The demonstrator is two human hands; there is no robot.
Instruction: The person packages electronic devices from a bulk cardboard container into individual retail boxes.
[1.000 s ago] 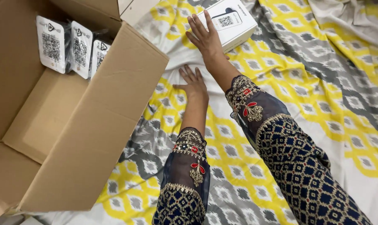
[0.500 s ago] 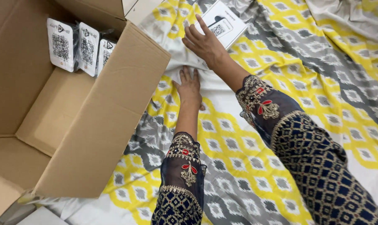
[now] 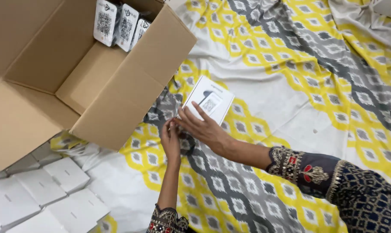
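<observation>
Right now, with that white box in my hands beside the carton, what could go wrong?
1. Both hands, right hand and left hand, pinch the small white box only at its near corner, so it might slip.
2. The open cardboard carton stands close; its flap could catch the box.

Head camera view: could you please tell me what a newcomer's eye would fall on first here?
The bright yellow, grey and white patterned bedsheet fills most of the view. At its middle, the right hand and left hand meet at the near edge of a small white cardboard box. At upper left stands a large open brown cardboard carton holding upright white packets, with flat white boxes stacked at lower left.
</observation>
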